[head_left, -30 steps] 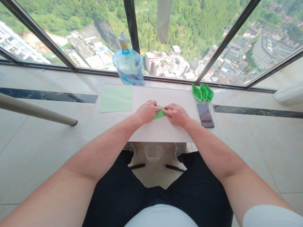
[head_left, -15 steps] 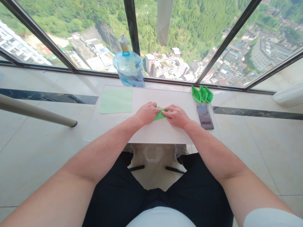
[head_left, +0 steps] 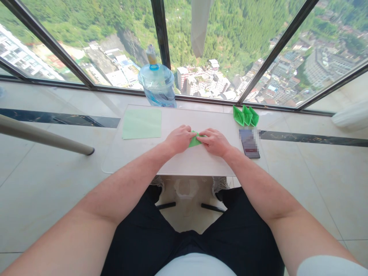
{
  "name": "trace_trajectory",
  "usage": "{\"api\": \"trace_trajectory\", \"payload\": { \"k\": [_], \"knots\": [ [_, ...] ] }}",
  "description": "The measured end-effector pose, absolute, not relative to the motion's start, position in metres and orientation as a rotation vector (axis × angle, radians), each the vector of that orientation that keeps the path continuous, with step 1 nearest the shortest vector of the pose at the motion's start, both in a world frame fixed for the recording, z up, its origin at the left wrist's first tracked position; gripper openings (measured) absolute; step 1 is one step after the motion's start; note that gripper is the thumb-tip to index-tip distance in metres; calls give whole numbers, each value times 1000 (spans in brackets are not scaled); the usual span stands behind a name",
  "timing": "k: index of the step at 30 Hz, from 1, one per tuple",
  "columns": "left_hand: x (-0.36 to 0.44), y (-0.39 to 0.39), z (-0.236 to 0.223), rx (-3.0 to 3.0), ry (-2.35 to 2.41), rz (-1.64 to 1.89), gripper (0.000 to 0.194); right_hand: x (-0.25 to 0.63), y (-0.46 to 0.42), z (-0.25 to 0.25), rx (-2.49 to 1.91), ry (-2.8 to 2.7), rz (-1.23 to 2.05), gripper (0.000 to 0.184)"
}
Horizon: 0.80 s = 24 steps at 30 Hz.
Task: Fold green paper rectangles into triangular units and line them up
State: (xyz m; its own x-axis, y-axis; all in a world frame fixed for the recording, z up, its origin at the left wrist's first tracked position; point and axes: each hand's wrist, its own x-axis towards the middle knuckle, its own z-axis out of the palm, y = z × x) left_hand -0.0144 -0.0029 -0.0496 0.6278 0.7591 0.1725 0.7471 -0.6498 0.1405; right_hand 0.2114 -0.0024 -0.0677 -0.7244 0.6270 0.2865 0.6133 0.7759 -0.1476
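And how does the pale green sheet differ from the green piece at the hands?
The pale green sheet lies flat; the green piece looks folded. The sheet looks larger and paler than the piece. The left hand and right hand touch the piece, not the sheet. Both are green.

This looks like a room in a home, set high above a town: the window frame (head_left: 162, 36) across the top of the picture gives onto buildings (head_left: 198, 79) and trees (head_left: 241, 32) far below. Homely signs are the glossy floor (head_left: 51, 203) with its dark band (head_left: 313, 138), the low table (head_left: 195, 165) at centre and the water jug (head_left: 158, 84) at upper centre.
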Motion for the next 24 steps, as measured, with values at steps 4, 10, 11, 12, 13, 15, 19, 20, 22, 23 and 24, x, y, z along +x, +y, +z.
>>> {"api": "trace_trajectory", "payload": {
  "k": [4, 10, 11, 12, 13, 15, 19, 20, 22, 23, 24],
  "knots": [
    [-15, -2, -51, 2788, 1294, 309, 29, 211, -1, -68, -949, -2654, 60, 30],
    [-9, -10, -43, 2819, 1324, 215, 27, 210, -1, -67, -957, -2659, 66, 30],
    [-7, -13, -41, 2833, 1324, 194, 27, 210, -1, -67, -959, -2659, 68, 31],
    [-6, -15, -39, 2841, 1326, 174, 28, 210, -1, -66, -961, -2661, 71, 31],
    [-4, -17, -39, 2844, 1327, 158, 29, 210, -1, -66, -965, -2664, 75, 31],
    [-2, -19, -39, 2840, 1336, 150, 29, 209, -2, -64, -973, -2672, 86, 31],
    [-2, -20, -42, 2816, 1371, 187, 25, 208, -3, -60, -997, -2690, 112, 31],
    [-3, -20, -42, 2810, 1380, 195, 24, 208, -4, -58, -1002, -2697, 114, 31],
    [-3, -20, -41, 2801, 1396, 198, 24, 209, -5, -54, -1012, -2715, 111, 31],
    [-4, -19, -40, 2798, 1403, 194, 24, 210, -6, -52, -1019, -2724, 108, 30],
    [-4, -19, -39, 2796, 1406, 187, 25, 211, -8, -50, -1029, -2732, 105, 30]
  ]
}}
